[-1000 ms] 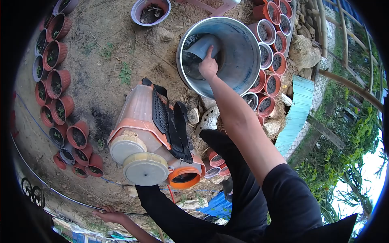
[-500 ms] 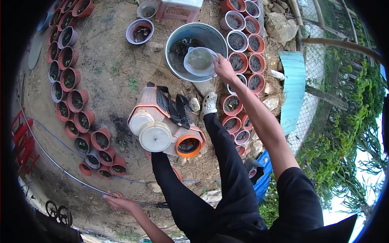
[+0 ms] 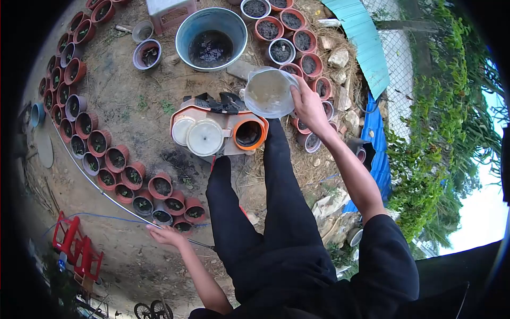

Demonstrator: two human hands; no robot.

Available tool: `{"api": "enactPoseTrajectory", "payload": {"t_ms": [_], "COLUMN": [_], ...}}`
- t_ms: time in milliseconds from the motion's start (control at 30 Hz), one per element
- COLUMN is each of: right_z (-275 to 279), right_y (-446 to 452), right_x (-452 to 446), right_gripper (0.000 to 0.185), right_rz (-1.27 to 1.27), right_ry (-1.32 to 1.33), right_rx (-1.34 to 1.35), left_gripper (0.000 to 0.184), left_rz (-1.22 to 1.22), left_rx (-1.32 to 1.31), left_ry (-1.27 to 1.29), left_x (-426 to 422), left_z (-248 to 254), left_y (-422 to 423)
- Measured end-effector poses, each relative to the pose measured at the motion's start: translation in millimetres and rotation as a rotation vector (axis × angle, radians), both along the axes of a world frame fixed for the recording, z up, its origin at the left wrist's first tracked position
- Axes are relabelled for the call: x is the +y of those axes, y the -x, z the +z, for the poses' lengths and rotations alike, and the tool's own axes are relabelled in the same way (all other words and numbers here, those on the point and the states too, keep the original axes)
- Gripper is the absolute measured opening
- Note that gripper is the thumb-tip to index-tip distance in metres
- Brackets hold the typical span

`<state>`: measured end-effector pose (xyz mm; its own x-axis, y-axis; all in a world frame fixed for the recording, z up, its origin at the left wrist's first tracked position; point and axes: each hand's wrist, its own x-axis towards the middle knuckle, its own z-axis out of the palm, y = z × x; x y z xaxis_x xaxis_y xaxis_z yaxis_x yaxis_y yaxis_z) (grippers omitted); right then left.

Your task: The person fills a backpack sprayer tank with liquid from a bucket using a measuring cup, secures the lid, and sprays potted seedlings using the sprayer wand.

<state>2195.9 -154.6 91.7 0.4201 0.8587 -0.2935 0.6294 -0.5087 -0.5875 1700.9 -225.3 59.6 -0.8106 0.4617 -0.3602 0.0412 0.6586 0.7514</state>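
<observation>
My right hand grips the rim of a clear plastic tub holding cloudy liquid. The tub is above and slightly right of a backpack sprayer, close to its open orange-rimmed filler mouth. A round white lid lies on the sprayer's top, and black straps hang at its far side. My left hand is closed around a long thin metal spray wand. Beyond the sprayer stands a large metal bucket with dark liquid inside.
Rows of potted seedlings curve along the left. Soil-filled pots line the right, beside stones and a teal corrugated sheet. A plastic stool stands behind the bucket. A red metal frame lies at lower left.
My right hand has lifted the tub out of the bucket and brought it near the sprayer's mouth. My left hand still holds the wand. The camera view has shifted.
</observation>
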Motion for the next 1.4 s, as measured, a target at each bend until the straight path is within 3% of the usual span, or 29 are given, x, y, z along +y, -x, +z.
{"api": "enactPoseTrajectory", "payload": {"t_ms": [67, 300, 500, 600, 700, 733, 933, 1400], "right_z": [0, -12, -47, -44, -52, -65, -53, -44], "right_y": [6, 31, 44, 57, 67, 71, 78, 96], "right_x": [-33, -127, -162, -152, -148, -154, -162, -136], "right_gripper": [0.036, 0.036, 0.038, 0.049, 0.056, 0.07, 0.099, 0.097], "right_rz": [-0.062, -0.293, -0.302, -0.429, -0.42, -0.363, -0.133, -0.066], "right_ry": [0.039, 0.245, 0.353, 0.485, 0.514, 0.47, 0.367, 0.521], "right_rx": [0.021, 0.137, 0.139, 0.305, 0.315, 0.236, 0.213, -0.004], "left_gripper": [0.049, 0.048, 0.049, 0.048, 0.048, 0.048, 0.05, 0.053], "left_rz": [-0.059, -0.195, -0.233, -0.174, -0.185, -0.185, -0.117, -0.036], "left_rx": [0.006, 0.033, -0.08, -0.124, -0.105, -0.105, -0.109, -0.011], "left_ry": [-0.007, -0.054, 0.01, -0.011, -0.005, -0.006, -0.012, 0.02], "left_x": [-9, -3, -14, -9, -8, -9, -11, -5], "left_z": [-14, 12, -3, 0, 10, 10, 16, 23], "left_y": [26, 22, 46, 39, 28, 30, 35, 53]}}
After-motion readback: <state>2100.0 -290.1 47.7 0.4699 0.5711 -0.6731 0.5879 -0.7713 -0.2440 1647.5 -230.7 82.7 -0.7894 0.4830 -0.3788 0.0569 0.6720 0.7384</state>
